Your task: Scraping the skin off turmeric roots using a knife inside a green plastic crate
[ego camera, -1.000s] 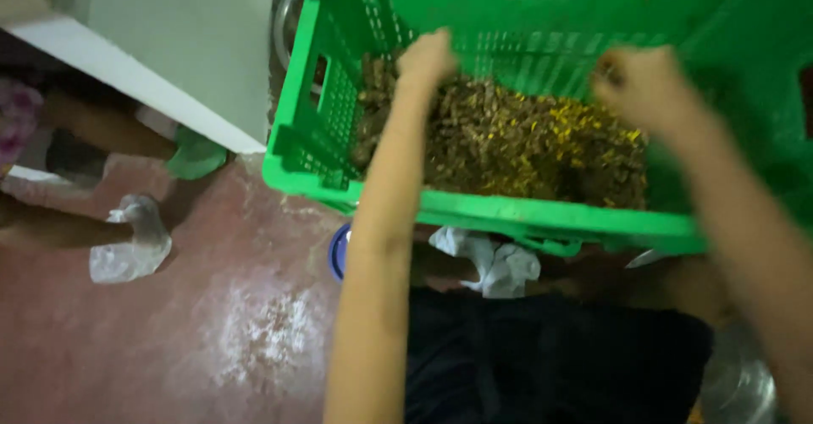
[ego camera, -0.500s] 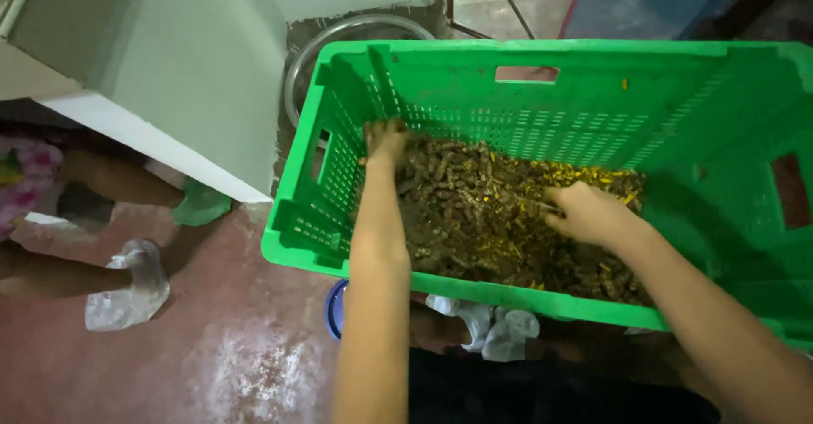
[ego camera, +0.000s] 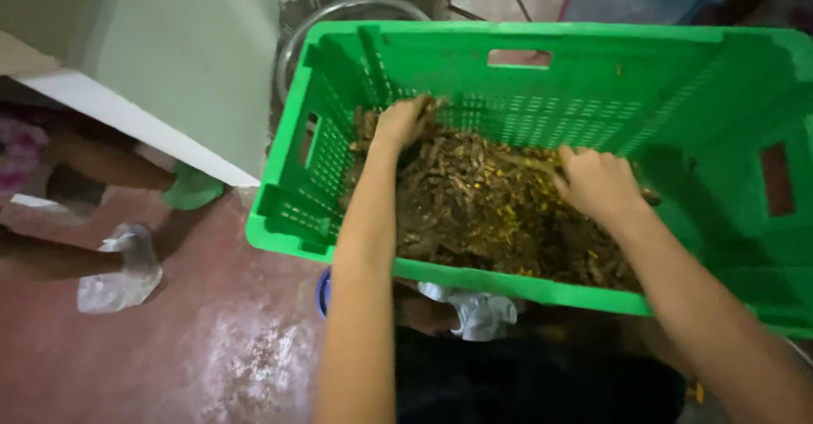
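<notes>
Here both hands work the roots in the crate: left hand gripping several pieces, right hand curled into the heap, most still unsorted.

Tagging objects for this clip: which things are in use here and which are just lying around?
In use:
left hand and right hand, both in the pile of brown and yellow root pieces
green crate holding the pile

Lying about:
crumpled clear plastic on the red floor
metal basin behind the crate
white cloth under the crate
</notes>
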